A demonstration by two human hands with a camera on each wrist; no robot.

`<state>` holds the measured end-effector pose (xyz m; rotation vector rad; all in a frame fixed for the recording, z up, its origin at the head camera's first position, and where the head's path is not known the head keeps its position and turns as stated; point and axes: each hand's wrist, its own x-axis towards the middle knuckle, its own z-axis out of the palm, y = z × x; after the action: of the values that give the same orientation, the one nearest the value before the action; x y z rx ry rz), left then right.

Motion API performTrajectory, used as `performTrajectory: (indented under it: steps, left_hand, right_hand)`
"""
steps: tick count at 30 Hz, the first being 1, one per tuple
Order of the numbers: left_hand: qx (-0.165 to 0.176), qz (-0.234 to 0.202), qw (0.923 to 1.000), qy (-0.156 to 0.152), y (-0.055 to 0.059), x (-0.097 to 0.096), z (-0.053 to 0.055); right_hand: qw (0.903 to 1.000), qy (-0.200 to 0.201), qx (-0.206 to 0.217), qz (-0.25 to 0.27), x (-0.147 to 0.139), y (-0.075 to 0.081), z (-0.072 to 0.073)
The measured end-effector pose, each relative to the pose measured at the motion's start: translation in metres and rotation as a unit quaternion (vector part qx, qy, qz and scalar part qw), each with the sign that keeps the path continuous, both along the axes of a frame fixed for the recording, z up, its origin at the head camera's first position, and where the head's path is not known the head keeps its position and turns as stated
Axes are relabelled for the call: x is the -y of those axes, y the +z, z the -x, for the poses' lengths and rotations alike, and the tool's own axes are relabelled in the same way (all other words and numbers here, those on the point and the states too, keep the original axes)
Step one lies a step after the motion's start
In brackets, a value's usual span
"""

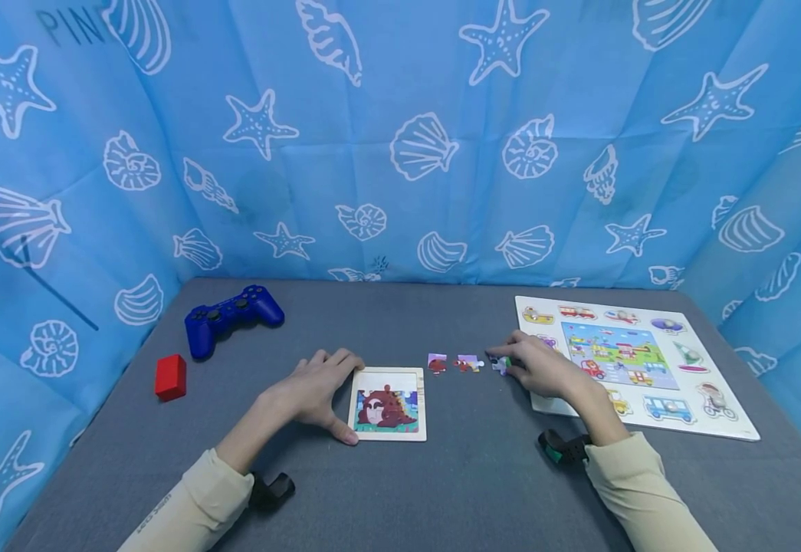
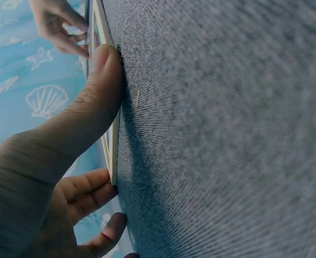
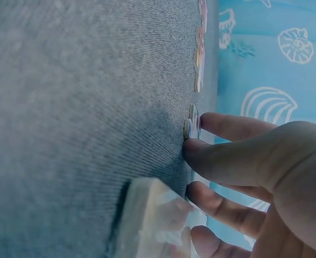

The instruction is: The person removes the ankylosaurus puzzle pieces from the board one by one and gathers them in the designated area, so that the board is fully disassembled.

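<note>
Mid-bench [image 1: 469, 483], the left hand [image 1: 317, 387] grips the frame [image 1: 421, 406] at its left corners, probably to steady it. Nearly square, without a clear long axis, its picture's top points toward the far edge. The right hand [image 1: 541, 366] pinches a piece [image 1: 499, 366] by fingertips, presumably because it's thin; its long axis is hidden.

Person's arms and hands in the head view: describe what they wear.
Pale cream left sleeve and right sleeve, the left with small dark lettering. A black left wrist device and black right wrist device, the latter showing a patch of green. No gloves on the left hand or right hand.
</note>
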<state>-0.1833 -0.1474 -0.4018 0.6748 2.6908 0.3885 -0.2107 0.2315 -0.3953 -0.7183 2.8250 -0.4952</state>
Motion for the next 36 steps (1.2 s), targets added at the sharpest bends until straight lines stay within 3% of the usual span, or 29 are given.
performTrajectory:
  steps: [13,24,36]
  left_hand:
    - [-0.004,0.002,1.0000,0.000,0.000,0.000,0.000]
    - [0.000,-0.001,1.0000,0.000,-0.001,0.000,0.000]
    - [-0.001,-0.001,1.0000,0.000,-0.002,0.001,0.000]
  right_hand:
    - [1.0000,-0.002,-0.002,0.004,0.002,0.002,-0.003]
    - [0.9993,-0.012,-0.030,0.021,0.008,0.007,-0.009]
    - [0.9966,0.003,-0.034,0.076,0.032,0.011,-0.014]
